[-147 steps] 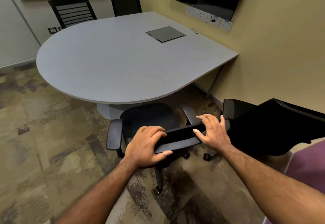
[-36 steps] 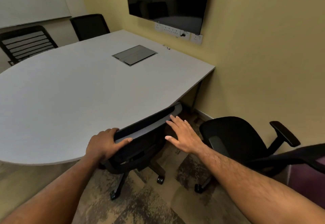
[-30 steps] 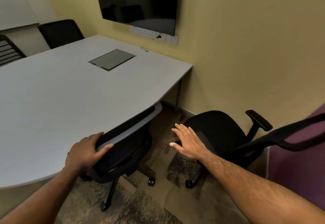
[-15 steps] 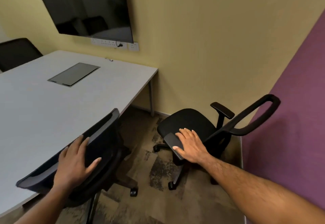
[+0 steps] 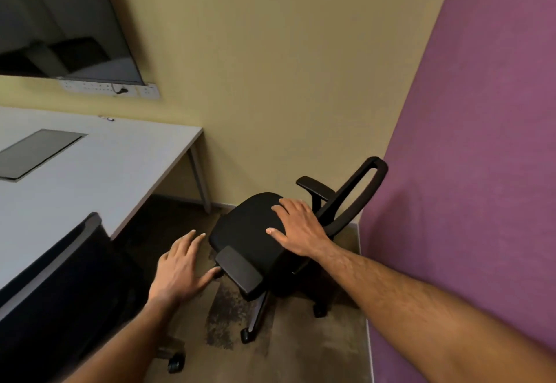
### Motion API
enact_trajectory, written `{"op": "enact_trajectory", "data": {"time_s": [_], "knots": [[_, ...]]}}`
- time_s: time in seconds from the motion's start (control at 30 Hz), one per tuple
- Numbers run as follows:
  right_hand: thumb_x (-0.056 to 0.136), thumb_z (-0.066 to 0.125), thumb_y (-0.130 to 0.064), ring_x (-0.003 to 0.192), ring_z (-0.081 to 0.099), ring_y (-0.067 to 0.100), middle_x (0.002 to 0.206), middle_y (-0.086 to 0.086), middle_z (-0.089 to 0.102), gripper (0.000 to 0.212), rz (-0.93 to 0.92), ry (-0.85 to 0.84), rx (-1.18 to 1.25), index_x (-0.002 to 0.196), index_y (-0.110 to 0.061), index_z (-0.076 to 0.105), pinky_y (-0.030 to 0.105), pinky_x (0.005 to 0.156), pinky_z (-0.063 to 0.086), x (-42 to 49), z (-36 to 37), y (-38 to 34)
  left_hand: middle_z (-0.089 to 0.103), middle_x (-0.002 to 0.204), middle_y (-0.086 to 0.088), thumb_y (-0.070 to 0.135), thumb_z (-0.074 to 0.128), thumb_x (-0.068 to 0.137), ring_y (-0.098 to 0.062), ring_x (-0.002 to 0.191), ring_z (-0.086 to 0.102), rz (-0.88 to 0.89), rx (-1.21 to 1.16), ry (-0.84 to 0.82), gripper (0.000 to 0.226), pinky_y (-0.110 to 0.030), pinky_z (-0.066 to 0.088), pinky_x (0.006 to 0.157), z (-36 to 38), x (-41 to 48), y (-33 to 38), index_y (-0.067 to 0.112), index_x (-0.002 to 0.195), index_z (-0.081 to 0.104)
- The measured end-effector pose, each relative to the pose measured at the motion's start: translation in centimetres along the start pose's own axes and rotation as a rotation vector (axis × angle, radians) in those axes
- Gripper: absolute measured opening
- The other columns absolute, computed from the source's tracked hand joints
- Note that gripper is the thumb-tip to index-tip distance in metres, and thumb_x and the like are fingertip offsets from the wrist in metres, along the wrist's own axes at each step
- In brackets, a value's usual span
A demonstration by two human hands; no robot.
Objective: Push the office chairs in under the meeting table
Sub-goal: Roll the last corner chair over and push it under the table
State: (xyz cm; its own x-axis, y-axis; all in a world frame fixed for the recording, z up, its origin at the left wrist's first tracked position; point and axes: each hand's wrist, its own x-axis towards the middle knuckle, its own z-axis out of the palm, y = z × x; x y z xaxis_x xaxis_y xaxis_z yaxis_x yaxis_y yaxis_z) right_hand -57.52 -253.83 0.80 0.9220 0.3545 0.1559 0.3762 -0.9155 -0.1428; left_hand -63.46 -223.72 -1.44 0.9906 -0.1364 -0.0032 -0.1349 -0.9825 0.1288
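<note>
The grey meeting table (image 5: 90, 172) fills the left. One black office chair (image 5: 60, 277) stands at its edge at lower left, its seat under the top and its backrest against the rim. A second black office chair (image 5: 249, 226) stands free in the corner, its backrest (image 5: 355, 196) toward the purple wall. My right hand (image 5: 298, 229) hovers with fingers spread over this chair's seat, near the backrest. My left hand (image 5: 180, 265) is open, fingers apart, just left of the near armrest (image 5: 240, 271), its thumb almost at the armrest's end. Neither hand grips anything.
A yellow wall with a dark screen (image 5: 60, 21) and a socket strip (image 5: 111, 90) lies behind the table. The purple wall (image 5: 466, 172) closes the right side. A table leg (image 5: 198, 178) stands near the free chair. Patterned carpet (image 5: 285, 352) covers the floor.
My left hand has let go of the first chair's backrest and moved right to the second chair's armrest. My right hand slid from the armrest over the seat. My view turned right.
</note>
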Motion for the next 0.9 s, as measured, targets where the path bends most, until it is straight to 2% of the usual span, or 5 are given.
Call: {"op": "enact_trajectory", "data": {"time_s": [0.1, 0.43, 0.6, 0.73, 0.9], "knots": [[0.096, 0.048, -0.057, 0.133, 0.043, 0.03, 0.141, 0.011, 0.05, 0.062, 0.035, 0.037, -0.014, 0.14, -0.013, 0.049, 0.046, 0.115, 0.03, 0.7, -1.6, 3.1, 0.022, 0.163, 0.0, 0.088, 0.028, 0.078, -0.022, 0.15, 0.021, 0.112, -0.01, -0.043, 0.098, -0.049, 0.031, 0.116, 0.2, 2.6, 4.4, 0.029, 0.156, 0.018], [0.094, 0.048, -0.059, 0.129, 0.046, 0.028, 0.135, 0.008, 0.053, 0.06, 0.301, 0.081, -0.062, 0.134, -0.014, 0.054, 0.045, 0.111, 0.036, 0.4, -1.3, 13.3, 0.027, 0.159, 0.002, 0.085, 0.038, 0.08, -0.018, 0.147, 0.024, 0.517, -0.137, -0.104, 0.094, -0.045, 0.036, 0.115, 0.2, 10.9, 16.0, 0.028, 0.154, 0.023], [0.096, 0.047, -0.059, 0.14, 0.038, 0.029, 0.15, 0.012, 0.044, 0.064, 0.476, 0.062, -0.044, 0.142, -0.014, 0.048, 0.047, 0.117, 0.03, 0.6, -1.9, 17.7, 0.033, 0.156, -0.002, 0.077, 0.042, 0.087, -0.019, 0.144, 0.029, 0.747, -0.196, -0.127, 0.085, -0.043, 0.033, 0.116, 0.1, 15.1, 21.0, 0.024, 0.151, 0.031], [0.096, 0.049, -0.058, 0.138, 0.04, 0.03, 0.147, 0.012, 0.045, 0.063, 0.594, 0.09, -0.008, 0.142, -0.015, 0.047, 0.046, 0.114, 0.034, 1.1, -2.7, 20.4, 0.037, 0.153, -0.006, 0.069, 0.049, 0.089, -0.021, 0.142, 0.032, 0.894, -0.241, -0.15, 0.079, -0.04, 0.03, 0.118, -0.1, 16.4, 23.9, 0.018, 0.149, 0.037], [0.096, 0.051, -0.057, 0.143, 0.033, 0.031, 0.154, 0.012, 0.038, 0.063, 0.674, 0.082, 0.033, 0.142, -0.015, 0.045, 0.044, 0.116, 0.029, 2.3, -2.5, 23.3, 0.034, 0.152, -0.008, 0.052, 0.061, 0.09, -0.022, 0.136, 0.037, 0.982, -0.26, -0.286, 0.08, -0.033, 0.031, 0.116, 0.4, 16.4, 26.1, 0.013, 0.153, 0.03]]}}
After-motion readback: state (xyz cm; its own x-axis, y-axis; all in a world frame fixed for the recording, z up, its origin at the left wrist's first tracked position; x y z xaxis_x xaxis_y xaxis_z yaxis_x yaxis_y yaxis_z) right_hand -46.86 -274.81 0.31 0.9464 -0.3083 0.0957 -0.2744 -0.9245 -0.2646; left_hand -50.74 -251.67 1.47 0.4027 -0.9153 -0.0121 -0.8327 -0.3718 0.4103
